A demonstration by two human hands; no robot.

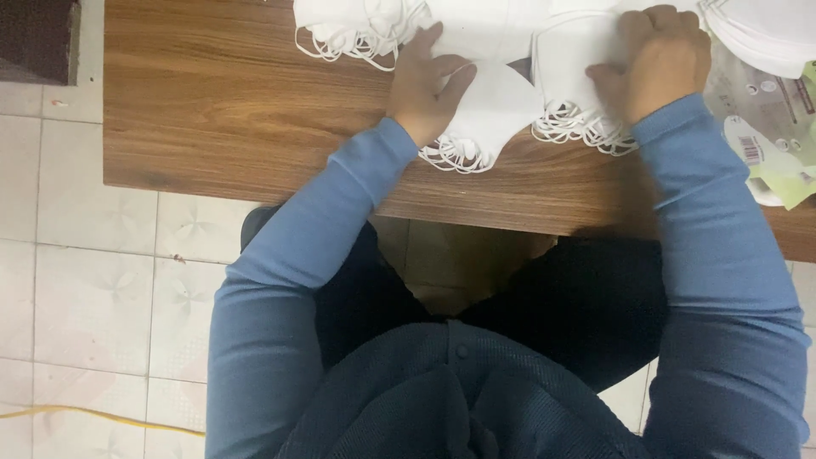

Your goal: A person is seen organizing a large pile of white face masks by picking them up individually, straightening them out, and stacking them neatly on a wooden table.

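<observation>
My left hand [427, 83] rests on a stack of folded white face masks [493, 110] with looped ear straps, fingers pinching its top edge. My right hand [654, 64] presses down on a second stack of white masks [569, 59] just to the right, fingers curled over it. Both stacks lie near the front edge of the wooden table [221, 102]. Blue sleeves cover both arms.
More white masks are piled at the table's far left [357, 25] and far right [765, 30]. Clear and green printed packaging [769, 136] lies at the right edge. Tiled floor [93, 280] is to the left, with a yellow cord [102, 416] on it.
</observation>
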